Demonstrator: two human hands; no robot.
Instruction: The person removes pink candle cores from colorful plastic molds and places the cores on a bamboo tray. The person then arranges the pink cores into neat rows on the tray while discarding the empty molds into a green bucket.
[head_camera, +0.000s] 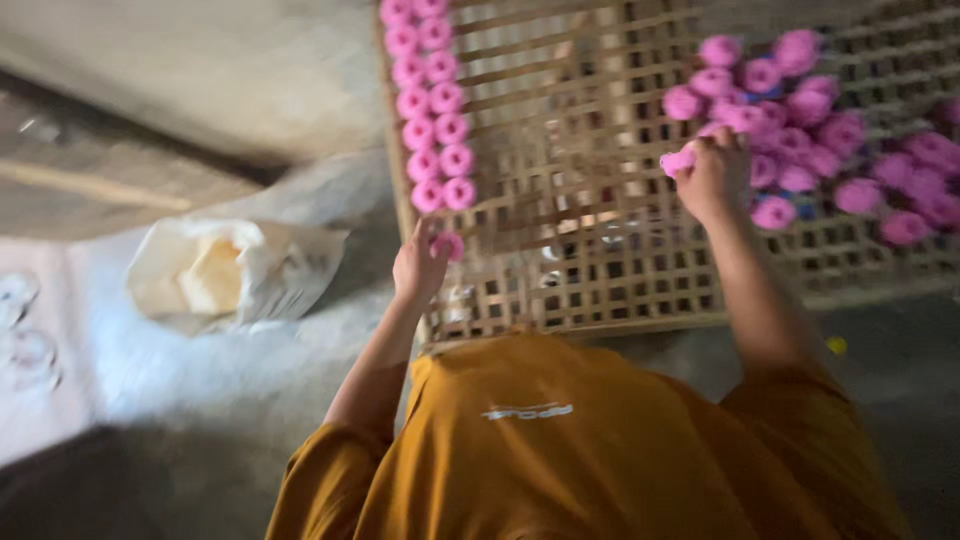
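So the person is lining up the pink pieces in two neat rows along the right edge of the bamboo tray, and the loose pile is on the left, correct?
Not quite: the sides are swapped. In the head view the two neat rows of pink pieces run along the left edge of the bamboo tray, and the loose pile lies on the right. The left hand sets a piece at the rows' end; the right hand takes one from the pile.

Clutter left of the rack

A crumpled pale bag (232, 275) lay on the grey floor (150, 370), well left of the bamboo rack (580, 200). Farther left of the bag sat blurred whitish round objects (22, 335). A wooden plank (90, 185) ran above the bag.
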